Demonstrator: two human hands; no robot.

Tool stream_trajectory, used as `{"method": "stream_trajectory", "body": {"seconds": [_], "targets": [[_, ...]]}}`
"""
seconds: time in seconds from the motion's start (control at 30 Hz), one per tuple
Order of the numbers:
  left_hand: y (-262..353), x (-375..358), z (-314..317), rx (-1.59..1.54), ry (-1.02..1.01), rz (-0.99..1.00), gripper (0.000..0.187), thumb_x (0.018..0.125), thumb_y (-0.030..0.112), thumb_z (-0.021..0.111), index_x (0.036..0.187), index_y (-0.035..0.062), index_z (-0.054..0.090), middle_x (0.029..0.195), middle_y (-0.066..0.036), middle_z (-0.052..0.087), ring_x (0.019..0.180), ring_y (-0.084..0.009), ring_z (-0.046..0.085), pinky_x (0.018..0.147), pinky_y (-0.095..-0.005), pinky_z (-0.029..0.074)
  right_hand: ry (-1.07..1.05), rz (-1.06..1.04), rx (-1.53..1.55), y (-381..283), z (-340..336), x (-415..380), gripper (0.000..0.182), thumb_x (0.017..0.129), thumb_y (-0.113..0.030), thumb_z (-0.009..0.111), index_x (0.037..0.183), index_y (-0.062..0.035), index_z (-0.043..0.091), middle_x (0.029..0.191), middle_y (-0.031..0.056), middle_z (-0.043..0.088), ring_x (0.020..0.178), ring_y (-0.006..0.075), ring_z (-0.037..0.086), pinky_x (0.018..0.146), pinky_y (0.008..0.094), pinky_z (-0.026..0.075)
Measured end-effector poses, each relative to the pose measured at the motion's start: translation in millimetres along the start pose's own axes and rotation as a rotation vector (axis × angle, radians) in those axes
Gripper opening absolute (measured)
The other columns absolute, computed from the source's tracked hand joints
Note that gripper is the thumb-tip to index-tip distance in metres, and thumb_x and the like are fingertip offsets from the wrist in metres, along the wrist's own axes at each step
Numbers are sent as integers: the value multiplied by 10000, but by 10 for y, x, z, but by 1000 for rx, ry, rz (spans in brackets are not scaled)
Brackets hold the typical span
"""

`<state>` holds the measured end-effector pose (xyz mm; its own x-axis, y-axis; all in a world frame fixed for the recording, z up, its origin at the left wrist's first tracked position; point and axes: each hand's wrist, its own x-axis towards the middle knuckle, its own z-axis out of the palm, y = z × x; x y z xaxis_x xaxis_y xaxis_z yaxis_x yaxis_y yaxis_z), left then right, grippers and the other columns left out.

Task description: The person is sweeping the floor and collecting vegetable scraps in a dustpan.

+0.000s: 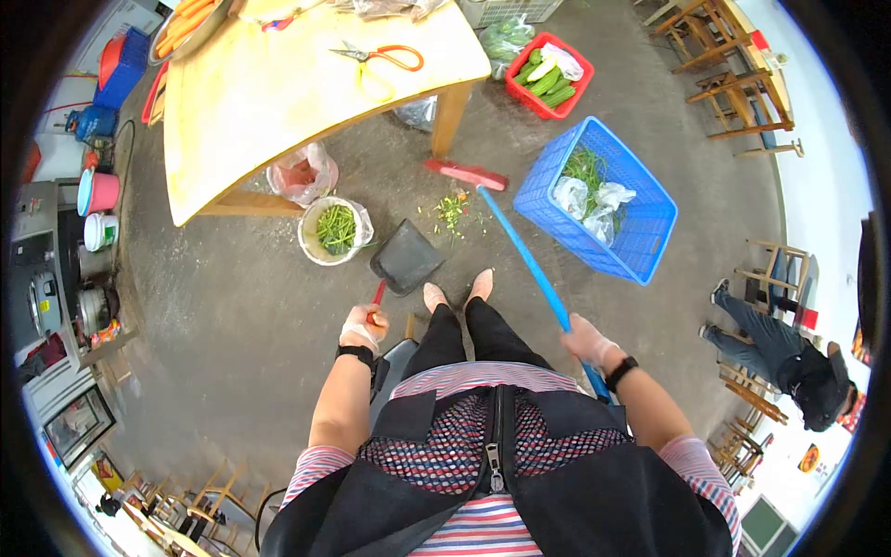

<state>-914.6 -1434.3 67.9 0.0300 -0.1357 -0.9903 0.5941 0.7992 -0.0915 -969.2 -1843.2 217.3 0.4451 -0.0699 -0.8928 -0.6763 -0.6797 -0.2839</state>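
Nearest the wearer, the left hand [362, 327], in a thin pale glove, has its grip closed round the red handle of a dark grey plastic dustpan [406, 257], whose scoop rests mouth-down on the concrete floor [232, 316] just ahead of the feet. The right hand [589, 342], gloved likewise, is wrapped shut about the upper shaft of a long blue-handled broom [524, 258]; its red brush head [466, 174] lies beyond the dustpan.

Both tools look light and rigid. The broom's smooth shaft could slip in a glove, so a hold high on it seems sound; the dustpan is best steered by its short handle.

Between brush head and dustpan sits a small scatter of green vegetable trimmings [452, 212]. Left of the dustpan stands a white bucket of green beans [333, 229], with a tied plastic bag [303, 173] behind it. Right of the broom is a blue plastic crate [599, 198] holding greens and bags. Farther off stand a pale wooden bench [278, 88] with orange-handled scissors [382, 58] and a red basket of cucumbers [548, 74]. Another person [789, 357] sits far right of the crate.
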Motion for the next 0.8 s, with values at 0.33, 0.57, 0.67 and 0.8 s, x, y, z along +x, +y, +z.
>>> {"method": "stream_trajectory", "body": {"seconds": [0.33,0.57,0.67,0.8], "targets": [[-170,356,235,-51,-71,-23,140,766,15,433,666,51,341,499,-11,325,367,-115,326,323,-204,288,-245,156,13,3,516,-179,256,689,-25,485,908,89,417,664,165,541,469,219,548,440,342,431],[73,477,248,-80,-79,-82,195,769,27,423,621,99,319,474,16,284,350,-106,269,327,-211,252,-231,-310,-313,133,184,-846,272,700,-157,524,869,39,438,667,182,565,536,250,583,481,342,448],[58,230,76,-66,-45,-10,142,768,28,420,653,60,344,497,-5,311,367,-107,293,320,-199,244,-187,-58,-417,-189,21,-808,257,714,-148,509,873,40,437,719,221,574,620,313,593,543,371,463],[59,461,-301,-74,-12,-35,87,770,23,415,698,35,368,529,-15,352,376,-100,324,329,-189,265,-9,-175,-605,-311,18,-208,225,757,-131,455,902,40,440,777,240,578,737,355,586,631,423,463]]}}
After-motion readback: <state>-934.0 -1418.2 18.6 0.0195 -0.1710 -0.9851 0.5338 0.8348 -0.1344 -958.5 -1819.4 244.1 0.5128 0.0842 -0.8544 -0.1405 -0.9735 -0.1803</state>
